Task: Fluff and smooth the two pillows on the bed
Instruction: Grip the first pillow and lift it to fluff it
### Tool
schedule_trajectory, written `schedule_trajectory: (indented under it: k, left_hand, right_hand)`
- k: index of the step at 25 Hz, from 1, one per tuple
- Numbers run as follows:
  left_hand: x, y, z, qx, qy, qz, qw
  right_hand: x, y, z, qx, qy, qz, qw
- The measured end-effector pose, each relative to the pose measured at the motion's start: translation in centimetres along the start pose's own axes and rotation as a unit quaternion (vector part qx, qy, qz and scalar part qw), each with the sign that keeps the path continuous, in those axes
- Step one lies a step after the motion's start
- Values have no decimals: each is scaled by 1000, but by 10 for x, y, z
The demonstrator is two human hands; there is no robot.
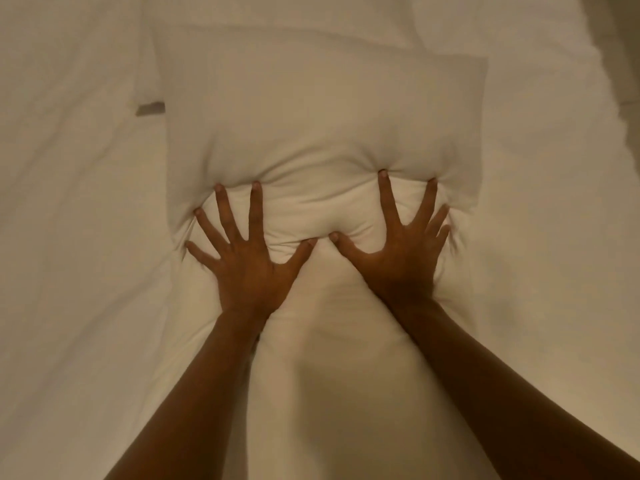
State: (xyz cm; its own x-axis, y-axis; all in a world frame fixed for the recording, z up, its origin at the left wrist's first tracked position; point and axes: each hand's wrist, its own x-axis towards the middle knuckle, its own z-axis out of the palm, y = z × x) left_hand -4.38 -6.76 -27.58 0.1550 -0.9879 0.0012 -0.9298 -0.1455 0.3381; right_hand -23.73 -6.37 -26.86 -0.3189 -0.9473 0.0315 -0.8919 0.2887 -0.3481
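A white pillow (322,109) lies lengthwise on the bed in the middle of the head view. My left hand (246,261) and my right hand (401,258) press flat on its near half, fingers spread wide, palms down. The fabric dents and creases under the fingertips and bulges between the two thumbs. Neither hand grips anything. A second white pillow (277,12) lies behind the first, mostly hidden by it, with only its far edge and left corner showing.
A white sheet (69,237) with soft wrinkles covers the bed on both sides of the pillow. The bed's right edge (609,109) drops off at the upper right. A small dark patch (150,108) shows beside the pillow's left edge.
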Motion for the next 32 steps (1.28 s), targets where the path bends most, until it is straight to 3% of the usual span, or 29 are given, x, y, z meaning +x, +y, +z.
schedule_trajectory:
  k: [10,18,23,27,32]
  left_hand:
    - [0,1,-5,-14,-4,2,1000]
    - [-27,-3,-38,-42,-41,9,998]
    - [-40,-10,-58,-105,-78,-109,985]
    - [-38,-10,-61,-103,-105,-125,981]
    - [-54,11,-55,-11,7,-44,999]
  right_hand:
    - [-4,-2,-2,18,23,3,1000]
    - [-31,-4,-36,68,-19,-5,997]
    - [-54,-2,-50,80,-101,64,990]
    - [-57,-3,-47,79,-107,105,986]
    - [-58,-18,-44,60,-50,80,994]
